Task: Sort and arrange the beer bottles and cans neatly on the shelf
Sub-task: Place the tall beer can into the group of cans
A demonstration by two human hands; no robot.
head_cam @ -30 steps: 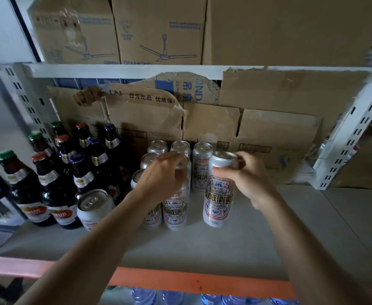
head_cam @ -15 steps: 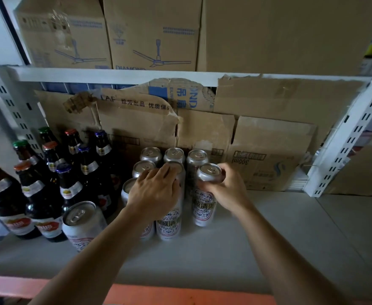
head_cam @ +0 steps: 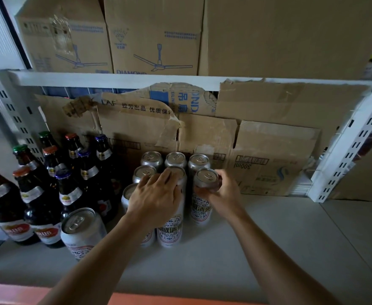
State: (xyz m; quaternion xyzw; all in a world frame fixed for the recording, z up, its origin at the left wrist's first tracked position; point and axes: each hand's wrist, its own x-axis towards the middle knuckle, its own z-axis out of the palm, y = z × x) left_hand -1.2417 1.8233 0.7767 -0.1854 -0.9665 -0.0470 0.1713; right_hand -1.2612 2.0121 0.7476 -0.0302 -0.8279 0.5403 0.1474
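While bottles [head_cam: 69, 191] number nine, cans [head_cam: 152, 159] cluster.

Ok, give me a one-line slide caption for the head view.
Right hand grips a tall can at the group's edge; left hand rests on neighbouring cans.

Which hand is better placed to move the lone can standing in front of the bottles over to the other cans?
Probably the left hand: it rests flat on the tall cans, holds nothing, and the lone can stands nearer to it. The right hand grips the rightmost can.
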